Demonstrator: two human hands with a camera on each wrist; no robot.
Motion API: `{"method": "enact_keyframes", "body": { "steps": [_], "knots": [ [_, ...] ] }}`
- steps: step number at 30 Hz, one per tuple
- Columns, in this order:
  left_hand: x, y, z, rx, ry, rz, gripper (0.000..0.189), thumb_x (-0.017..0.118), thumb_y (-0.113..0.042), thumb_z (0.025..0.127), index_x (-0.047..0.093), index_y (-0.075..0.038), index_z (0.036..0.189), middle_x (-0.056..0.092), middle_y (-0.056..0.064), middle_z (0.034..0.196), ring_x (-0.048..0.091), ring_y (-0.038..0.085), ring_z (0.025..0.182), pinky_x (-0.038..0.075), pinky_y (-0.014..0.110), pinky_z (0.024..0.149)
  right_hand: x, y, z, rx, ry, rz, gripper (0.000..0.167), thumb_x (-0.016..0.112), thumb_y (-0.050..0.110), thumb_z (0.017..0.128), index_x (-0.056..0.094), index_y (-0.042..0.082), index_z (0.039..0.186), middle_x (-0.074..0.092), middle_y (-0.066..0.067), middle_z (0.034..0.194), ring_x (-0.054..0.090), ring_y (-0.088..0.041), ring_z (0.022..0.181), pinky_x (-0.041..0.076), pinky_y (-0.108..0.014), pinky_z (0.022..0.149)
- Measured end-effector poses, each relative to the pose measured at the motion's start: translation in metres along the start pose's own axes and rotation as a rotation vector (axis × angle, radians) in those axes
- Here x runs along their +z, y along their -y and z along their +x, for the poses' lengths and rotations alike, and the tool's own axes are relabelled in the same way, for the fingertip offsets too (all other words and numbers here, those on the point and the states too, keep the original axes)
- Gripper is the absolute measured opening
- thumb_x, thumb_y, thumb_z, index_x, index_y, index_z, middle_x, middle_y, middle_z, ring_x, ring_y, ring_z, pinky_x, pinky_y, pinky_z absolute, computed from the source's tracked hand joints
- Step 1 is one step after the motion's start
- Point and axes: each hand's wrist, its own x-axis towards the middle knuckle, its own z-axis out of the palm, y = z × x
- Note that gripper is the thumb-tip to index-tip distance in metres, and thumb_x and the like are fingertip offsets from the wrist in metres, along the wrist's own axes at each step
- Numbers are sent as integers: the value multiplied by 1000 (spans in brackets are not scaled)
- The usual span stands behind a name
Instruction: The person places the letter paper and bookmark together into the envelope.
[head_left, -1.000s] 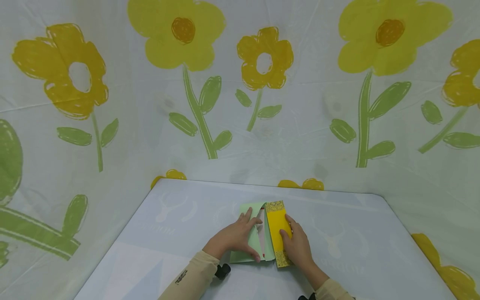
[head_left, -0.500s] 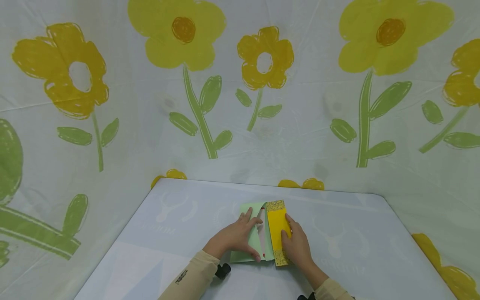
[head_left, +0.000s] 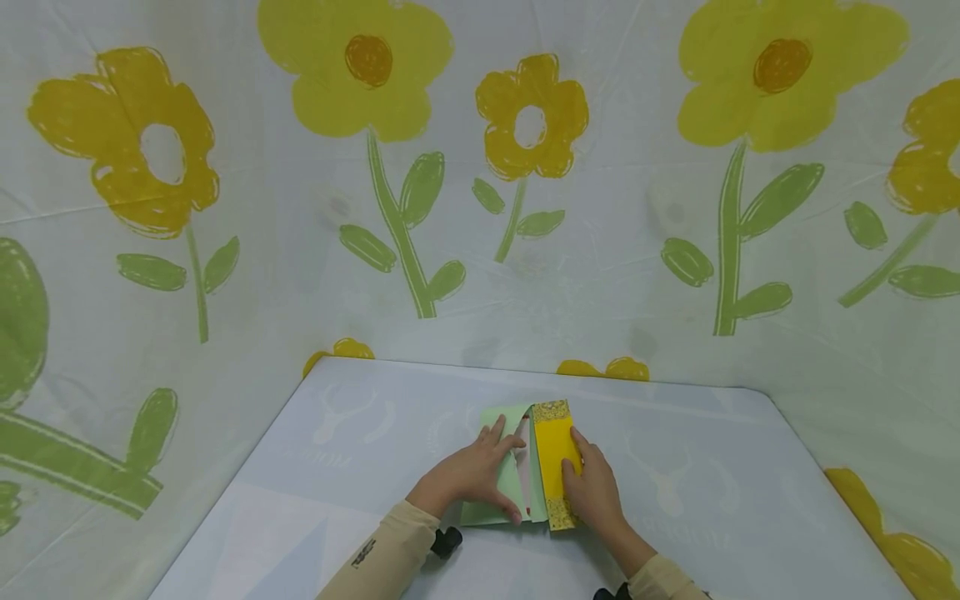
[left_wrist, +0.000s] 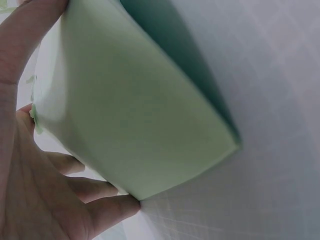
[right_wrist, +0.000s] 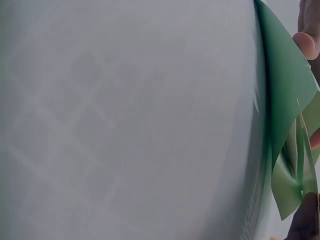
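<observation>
A light green paper folder [head_left: 489,483] lies on the table, its fold gaping. Inside shows a pale sheet [head_left: 522,462] with small red marks. Along its right side stands a yellow card strip [head_left: 552,450] with speckled gold bands at both ends. My left hand [head_left: 476,475] rests spread over the folder, thumb near the front edge. In the left wrist view its fingertips touch the edge of the green paper [left_wrist: 135,110]. My right hand [head_left: 596,492] grips the strip's right edge, thumb on the yellow face. Green paper [right_wrist: 287,75] appears at the right of the right wrist view.
A pale printed table [head_left: 360,433] spreads around the folder. Behind it and at both sides hangs a white cloth [head_left: 600,275] with large yellow flowers. Black straps with small devices [head_left: 446,543] sit at the wrists, over beige sleeves [head_left: 390,550].
The lower end of the yellow strip has shifted slightly left and up, along with my right hand. My left hand stays in place on the folder.
</observation>
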Motion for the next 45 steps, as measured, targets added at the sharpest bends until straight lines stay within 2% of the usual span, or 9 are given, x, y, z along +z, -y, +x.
{"method": "enact_keyframes", "body": {
  "steps": [8, 17, 25, 30, 39, 45],
  "knots": [
    [2, 1, 1, -3, 3, 13, 113, 88, -72, 54, 42, -33, 149, 10, 17, 169, 25, 43, 151, 44, 56, 108, -1, 1, 0, -15, -4, 10, 59, 59, 12, 99, 40, -2, 153, 59, -23, 128, 52, -24, 92, 50, -45, 90],
    [1, 0, 2, -3, 8, 19, 113, 88, -72, 54, 42, -34, 150, 11, 17, 169, 24, 44, 150, 43, 56, 109, -1, 2, 0, -15, -13, 19, 59, 60, 12, 98, 41, -3, 152, 60, -24, 127, 57, -27, 98, 51, -51, 94],
    [1, 0, 1, -1, 4, 19, 112, 89, -71, 54, 43, -33, 149, 11, 17, 169, 25, 44, 150, 43, 57, 108, -1, 3, 0, -12, -18, 27, 59, 61, 13, 97, 42, -3, 151, 62, -23, 126, 57, -27, 97, 51, -49, 91],
    [1, 0, 1, 6, 0, 12, 111, 89, -71, 54, 43, -33, 148, 12, 18, 169, 25, 45, 150, 44, 57, 108, -1, 4, 1, -5, -17, 34, 59, 61, 13, 97, 42, -4, 151, 62, -23, 127, 58, -28, 100, 51, -50, 94],
    [1, 1, 1, 20, 1, 8, 111, 89, -71, 55, 43, -32, 148, 11, 19, 169, 25, 47, 149, 43, 58, 108, 0, 8, -1, 17, -18, 56, 61, 63, 14, 97, 42, -4, 151, 62, -21, 123, 53, -24, 88, 49, -39, 81],
    [1, 1, 1, 18, 0, 24, 110, 89, -71, 55, 43, -33, 147, 13, 19, 169, 27, 47, 149, 44, 57, 107, 1, 9, -2, 9, -29, 55, 60, 63, 13, 97, 42, -3, 151, 62, -21, 122, 53, -23, 86, 49, -37, 80]
  ]
}}
